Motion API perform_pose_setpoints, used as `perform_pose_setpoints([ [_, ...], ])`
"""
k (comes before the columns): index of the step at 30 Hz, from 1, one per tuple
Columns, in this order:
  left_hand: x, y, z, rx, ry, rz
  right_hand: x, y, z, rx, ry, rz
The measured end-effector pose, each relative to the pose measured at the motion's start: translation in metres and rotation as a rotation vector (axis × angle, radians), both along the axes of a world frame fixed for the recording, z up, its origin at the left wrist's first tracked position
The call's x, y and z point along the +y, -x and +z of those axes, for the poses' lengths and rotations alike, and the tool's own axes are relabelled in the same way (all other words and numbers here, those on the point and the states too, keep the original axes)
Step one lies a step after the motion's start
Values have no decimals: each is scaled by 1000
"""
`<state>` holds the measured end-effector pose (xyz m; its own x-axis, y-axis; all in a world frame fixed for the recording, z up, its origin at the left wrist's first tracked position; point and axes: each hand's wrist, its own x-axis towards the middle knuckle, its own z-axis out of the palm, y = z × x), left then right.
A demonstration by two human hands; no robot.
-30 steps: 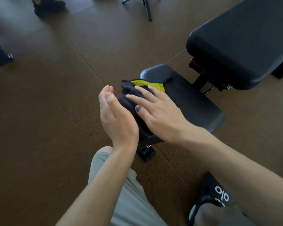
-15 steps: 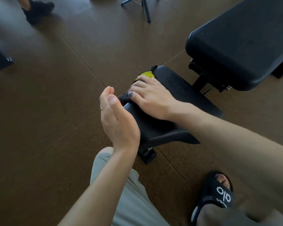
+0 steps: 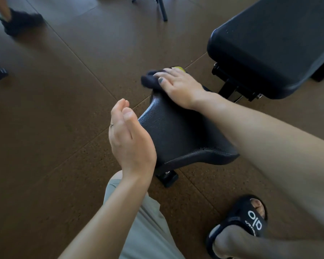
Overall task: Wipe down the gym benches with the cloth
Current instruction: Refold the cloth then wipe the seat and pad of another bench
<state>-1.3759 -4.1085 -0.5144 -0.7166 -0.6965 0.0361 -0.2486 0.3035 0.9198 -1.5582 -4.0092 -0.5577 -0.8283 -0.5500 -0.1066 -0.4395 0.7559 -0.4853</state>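
Right hand (image 3: 180, 86) presses the cloth (image 3: 150, 80) flat-fingered onto the far end of the seat pad (image 3: 178, 135).

From here I judge the pad's length runs back toward me; left hand (image 3: 128, 139) hovers empty, fingers relaxed, beside the pad's near-left edge.

The seat pad (image 3: 180, 135) sits in the middle, with the backrest pad (image 3: 269, 45) behind it to the right. The right hand (image 3: 178, 86) lies on the cloth (image 3: 150, 79) at the seat pad's far end. The left hand (image 3: 129, 139) hovers just left of the seat pad's near end. A slipper (image 3: 239, 221) stands on the floor (image 3: 64, 109) at near right. Another person's shoe (image 3: 21, 21) is at far left.
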Motion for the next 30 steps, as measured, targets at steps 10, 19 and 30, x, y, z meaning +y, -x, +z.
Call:
perform_pose_setpoints([
  [10, 1, 0, 9, -328, 356, -219, 69, -159, 37, -97, -37, -202],
  [19, 3, 0, 13, -364, 371, -217, 56, -72, 12, -123, -63, -212],
  [30, 1, 0, 13, -307, 273, -184, 23, -71, 21, -26, 9, 134],
])
